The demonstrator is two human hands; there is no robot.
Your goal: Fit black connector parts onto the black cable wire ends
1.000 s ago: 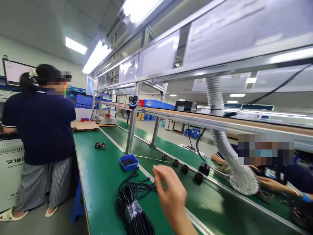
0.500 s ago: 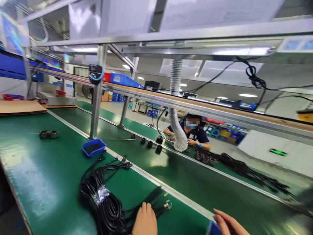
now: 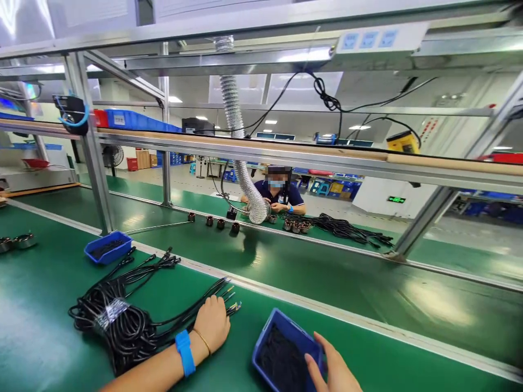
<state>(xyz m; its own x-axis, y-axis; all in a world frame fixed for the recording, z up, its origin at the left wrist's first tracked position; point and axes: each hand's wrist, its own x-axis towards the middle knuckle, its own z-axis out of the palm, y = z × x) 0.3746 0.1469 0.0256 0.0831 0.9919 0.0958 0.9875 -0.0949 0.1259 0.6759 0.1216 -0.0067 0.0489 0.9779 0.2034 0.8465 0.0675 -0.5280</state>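
My left hand [image 3: 212, 325], with a blue wristband, lies on the green bench with its fingers curled over the loose ends of a bundle of black cables [image 3: 118, 321]. The bundle is coiled to the left and tied with clear tape. My right hand [image 3: 333, 367] rests at the near right edge of a small blue tray [image 3: 267, 335] holding small black parts; its fingers reach into the tray and what they hold, if anything, is hidden.
A second blue tray [image 3: 107, 247] sits further left by a metal post [image 3: 96, 179]. A green conveyor belt [image 3: 327, 277] runs past the bench. Across it a person [image 3: 278, 193] works near a flexible duct [image 3: 245, 179], small coils and more black cables [image 3: 347, 231].
The view swung right and down. My left hand came down onto the cable ends, and my right hand reached the near blue tray, which has come into view.
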